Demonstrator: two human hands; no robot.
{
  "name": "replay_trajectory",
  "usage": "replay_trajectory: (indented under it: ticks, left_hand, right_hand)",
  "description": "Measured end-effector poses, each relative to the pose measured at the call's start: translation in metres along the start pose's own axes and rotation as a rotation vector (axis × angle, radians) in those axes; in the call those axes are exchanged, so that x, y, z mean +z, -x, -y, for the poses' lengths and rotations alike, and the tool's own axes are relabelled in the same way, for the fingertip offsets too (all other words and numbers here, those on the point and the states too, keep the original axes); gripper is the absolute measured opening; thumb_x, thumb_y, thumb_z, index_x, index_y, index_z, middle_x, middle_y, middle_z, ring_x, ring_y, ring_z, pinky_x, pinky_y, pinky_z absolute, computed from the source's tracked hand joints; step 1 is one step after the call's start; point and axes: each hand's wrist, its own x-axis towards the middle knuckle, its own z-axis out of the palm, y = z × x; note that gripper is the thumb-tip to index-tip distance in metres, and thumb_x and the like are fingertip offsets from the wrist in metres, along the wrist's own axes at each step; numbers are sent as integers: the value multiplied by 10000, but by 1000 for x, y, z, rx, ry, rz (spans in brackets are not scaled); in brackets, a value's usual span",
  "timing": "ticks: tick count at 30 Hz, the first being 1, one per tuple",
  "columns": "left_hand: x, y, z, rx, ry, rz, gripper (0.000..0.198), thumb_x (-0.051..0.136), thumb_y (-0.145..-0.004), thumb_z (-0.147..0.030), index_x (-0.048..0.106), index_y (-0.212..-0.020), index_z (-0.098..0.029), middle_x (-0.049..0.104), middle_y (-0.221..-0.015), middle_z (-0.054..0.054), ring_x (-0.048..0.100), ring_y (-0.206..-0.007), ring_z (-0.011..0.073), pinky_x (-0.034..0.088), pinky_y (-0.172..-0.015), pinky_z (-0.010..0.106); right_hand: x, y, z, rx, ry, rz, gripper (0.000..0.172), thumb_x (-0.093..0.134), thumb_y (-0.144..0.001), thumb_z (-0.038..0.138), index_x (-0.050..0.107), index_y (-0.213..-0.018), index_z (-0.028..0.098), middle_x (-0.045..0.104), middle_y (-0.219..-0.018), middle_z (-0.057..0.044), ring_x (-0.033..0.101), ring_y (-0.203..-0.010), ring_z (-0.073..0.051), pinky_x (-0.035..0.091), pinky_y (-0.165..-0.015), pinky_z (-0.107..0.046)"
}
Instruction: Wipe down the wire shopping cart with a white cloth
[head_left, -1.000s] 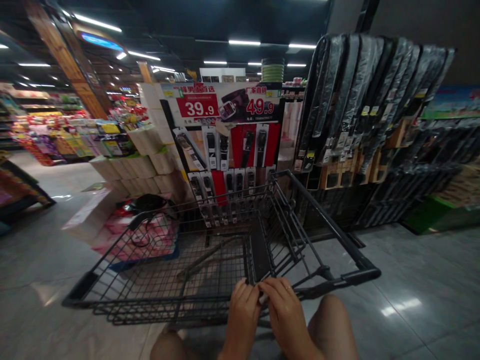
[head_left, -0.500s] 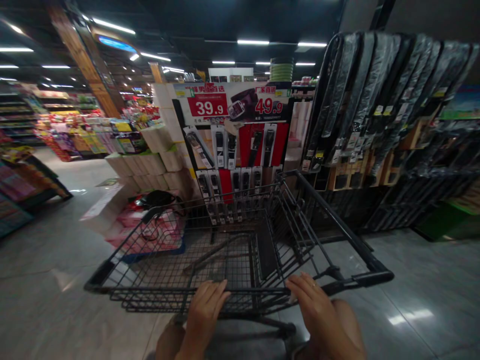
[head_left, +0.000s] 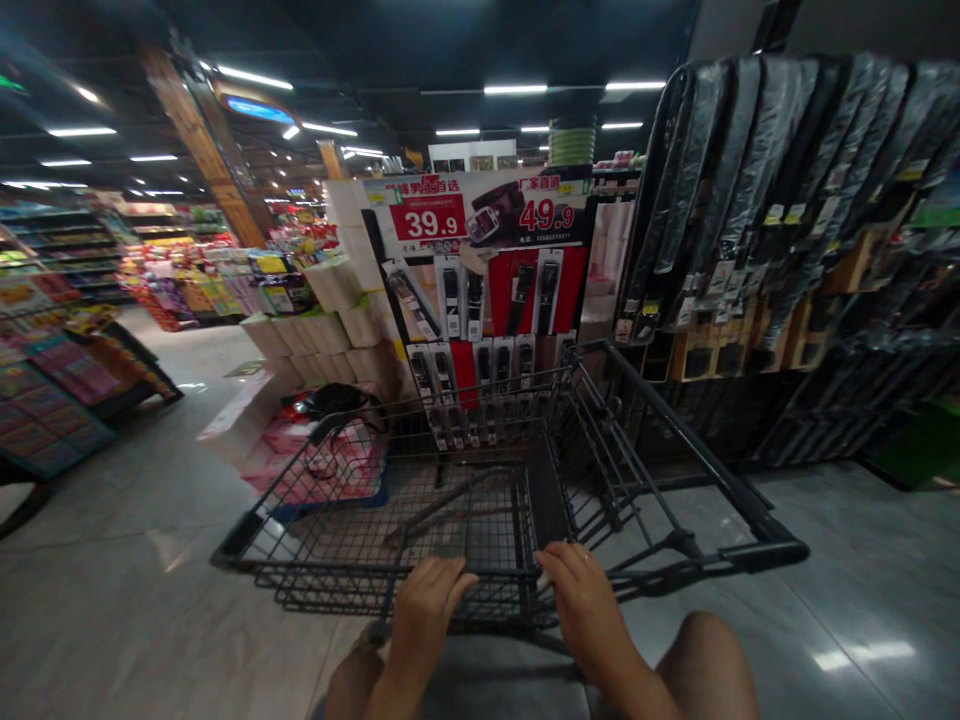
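A black wire shopping cart (head_left: 330,568) stands sideways in front of me, and its wire basket looks bare. Its long near rail runs past both of my hands. My left hand (head_left: 429,605) is closed over that rail near the middle, fingers together. A short way to the right, my right hand (head_left: 581,590) curls over the same rail. Something small and pale shows under its fingertips, too small to make out. The cart's handle bar (head_left: 690,440) is off to the right, apart from both hands.
Beyond the cart is a belt display with a price sign (head_left: 480,215). Black belts in plastic (head_left: 757,170) hang at right. Paper packs (head_left: 315,335) and pink packages (head_left: 330,465) are stacked at left. A sloped goods stand (head_left: 97,375) is farther left, on grey tiled floor.
My right hand has moved left along the rail, closer to my left hand. The view has turned slightly left, so the cart and displays sit farther right.
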Motion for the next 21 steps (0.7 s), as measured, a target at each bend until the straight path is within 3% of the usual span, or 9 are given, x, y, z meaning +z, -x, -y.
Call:
replay_trajectory:
  ticks: [8, 14, 17, 21]
  left_hand:
    - [0, -11, -17, -159, 4, 31, 441, 401, -928, -518, 690, -872, -191, 726, -755, 28, 693, -697, 161, 573, -625, 272]
    - [9, -14, -28, -249, 25, 43, 467, 408, -908, -555, 710, -879, -199, 726, -748, 34, 699, -689, 165, 571, -622, 267]
    - [16, -15, -35, -262, 30, 58, 491, 386, -908, -561, 707, -882, -191, 724, -757, 45, 697, -698, 171, 567, -630, 272]
    - [22, -18, -44, -265, 35, 92, 413, 439, -911, -513, 699, -891, -192, 722, -764, 39, 688, -711, 172, 554, -639, 271]
  right_hand:
    - [-28, -4, -18, 105, 113, 29, 440, 388, -781, -40, 657, -1009, 224, 697, -910, -35, 643, -841, -191, 468, -933, -420]
    - [-48, 7, -43, 198, 229, 33, 435, 370, -792, -24, 691, -948, 226, 695, -856, -44, 638, -783, -194, 474, -772, -317]
    - [-46, 7, -41, 173, 202, 66, 446, 388, -766, -38, 689, -954, 232, 692, -868, -33, 633, -775, -185, 474, -759, -299]
    - [-25, -4, -16, 220, 115, 64, 430, 382, -788, -39, 684, -951, 220, 676, -863, -39, 623, -809, -190, 467, -779, -303]
